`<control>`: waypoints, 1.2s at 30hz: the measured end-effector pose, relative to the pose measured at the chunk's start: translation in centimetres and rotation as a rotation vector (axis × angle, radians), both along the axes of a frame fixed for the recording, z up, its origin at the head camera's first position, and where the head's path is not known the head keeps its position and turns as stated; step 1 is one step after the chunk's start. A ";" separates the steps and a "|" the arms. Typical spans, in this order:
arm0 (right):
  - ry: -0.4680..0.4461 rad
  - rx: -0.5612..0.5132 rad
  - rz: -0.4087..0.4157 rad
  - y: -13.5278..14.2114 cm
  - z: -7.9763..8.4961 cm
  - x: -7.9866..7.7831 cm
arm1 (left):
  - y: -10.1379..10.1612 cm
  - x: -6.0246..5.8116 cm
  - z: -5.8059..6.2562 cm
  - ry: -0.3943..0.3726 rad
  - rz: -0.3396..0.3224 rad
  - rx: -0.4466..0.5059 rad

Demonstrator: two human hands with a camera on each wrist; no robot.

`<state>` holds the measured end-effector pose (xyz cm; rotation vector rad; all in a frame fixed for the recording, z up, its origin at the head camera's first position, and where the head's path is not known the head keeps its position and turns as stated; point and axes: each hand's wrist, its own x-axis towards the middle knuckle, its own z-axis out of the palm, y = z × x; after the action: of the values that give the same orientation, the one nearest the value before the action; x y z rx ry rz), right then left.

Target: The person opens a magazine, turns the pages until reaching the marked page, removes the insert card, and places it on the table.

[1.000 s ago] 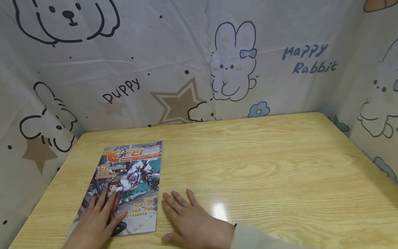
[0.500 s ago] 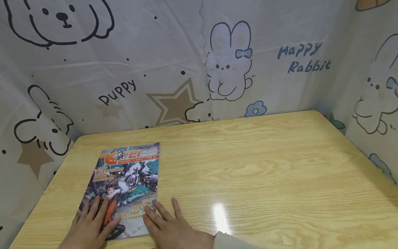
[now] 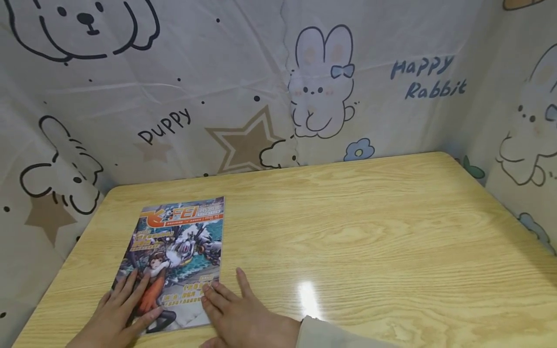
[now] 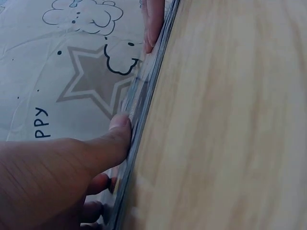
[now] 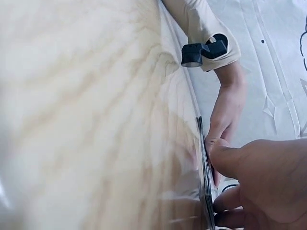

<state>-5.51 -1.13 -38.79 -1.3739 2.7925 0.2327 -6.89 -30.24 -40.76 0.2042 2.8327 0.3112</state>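
A glossy magazine (image 3: 187, 251) with a colourful comic-style cover lies flat on the wooden table, left of centre in the head view. My left hand (image 3: 115, 311) rests on its lower left part with fingers extended over the cover. At the lower right edge my right hand (image 3: 239, 311) lies with its fingertips on the cover and the index finger spread outward. In the left wrist view the magazine's edge (image 4: 144, 110) shows side-on, with the left thumb (image 4: 120, 127) along it. The right wrist view shows the edge (image 5: 205, 172) under the right fingers.
The wood-grain table (image 3: 370, 232) stretches right of the magazine, with a bright reflection near its front. A printed cloth (image 3: 209, 58) with puppies, rabbits and stars hangs behind and at both sides. A black wrist camera (image 5: 204, 51) sits on the left sleeve.
My right hand has moved left from the bare table onto the magazine's lower right edge. The left hand has slid slightly down and left on the cover. The magazine stays flat.
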 end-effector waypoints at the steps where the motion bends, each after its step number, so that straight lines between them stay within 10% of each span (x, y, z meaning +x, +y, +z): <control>1: -0.003 -0.004 0.002 0.0 0.1 0.0 | 0.0 0.0 0.0 0.000 0.006 0.015; 36: 0.023 0.065 -0.012 0.1 0.2 0.5 | 0.1 0.8 -0.3 0.035 0.023 0.072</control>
<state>-5.06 -1.07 -38.60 -1.3486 2.7839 0.3375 -6.09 -30.11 -41.03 0.1941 2.8623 0.4196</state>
